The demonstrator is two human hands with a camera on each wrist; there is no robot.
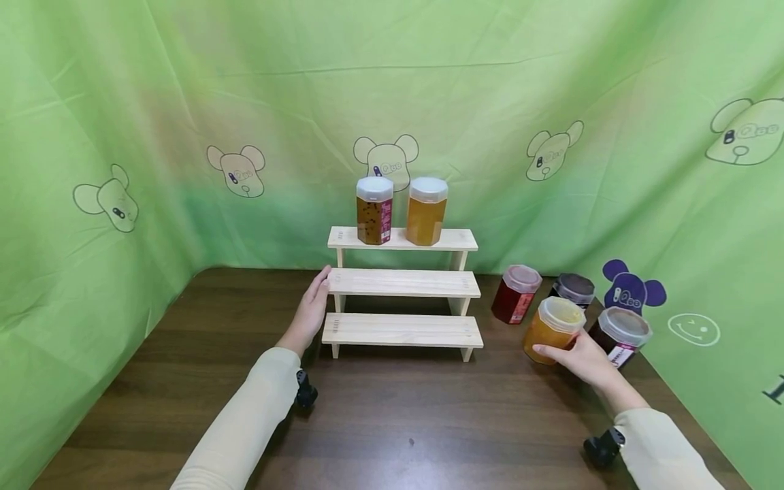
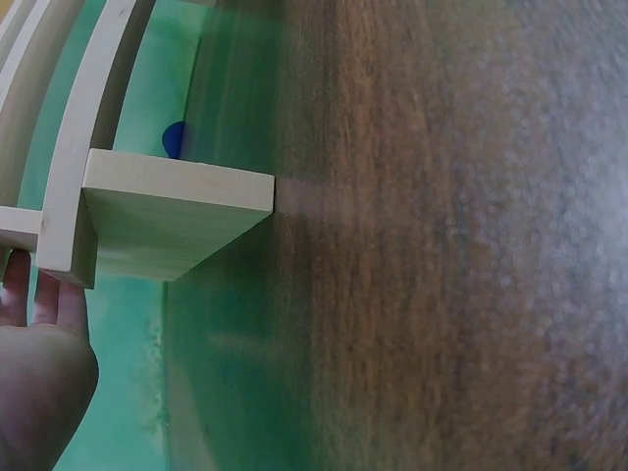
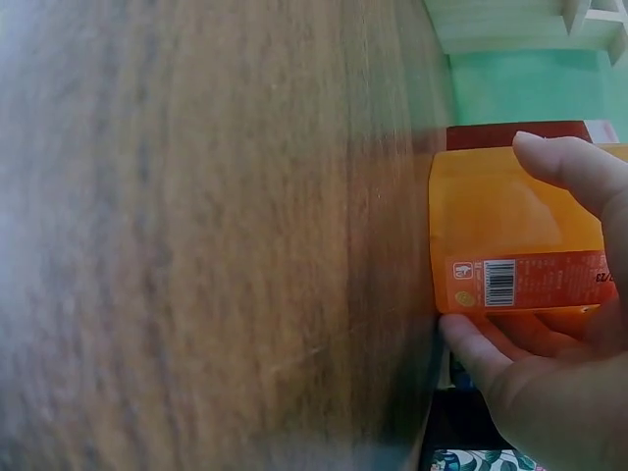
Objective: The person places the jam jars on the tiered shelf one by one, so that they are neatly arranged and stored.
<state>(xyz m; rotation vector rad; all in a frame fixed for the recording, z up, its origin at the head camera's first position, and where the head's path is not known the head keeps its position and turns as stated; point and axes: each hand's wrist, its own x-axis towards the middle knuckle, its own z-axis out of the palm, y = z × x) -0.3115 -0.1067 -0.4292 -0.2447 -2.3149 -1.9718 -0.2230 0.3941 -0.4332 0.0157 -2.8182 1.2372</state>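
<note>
A three-step pale wooden rack [image 1: 404, 282] stands on the table. My left hand [image 1: 309, 309] touches the left end of its middle step with nearly straight fingers; in the left wrist view the fingers of that hand [image 2: 44, 363] lie against the wood [image 2: 69, 216]. My right hand [image 1: 584, 357] grips an orange jar [image 1: 547, 333] with a whitish lid, thumb on the near side. The right wrist view has the hand [image 3: 559, 373] around the orange jar [image 3: 520, 211], whose label shows a barcode. Two jars, one speckled [image 1: 370, 221] and one amber [image 1: 425, 221], stand on the top step.
Beside the orange jar are a red jar [image 1: 513, 299], a dark jar [image 1: 572, 289] behind it, and another dark jar [image 1: 621, 330] at the right. Green printed cloth [image 1: 294, 136] hangs behind and at both sides of the brown table [image 1: 392, 422].
</note>
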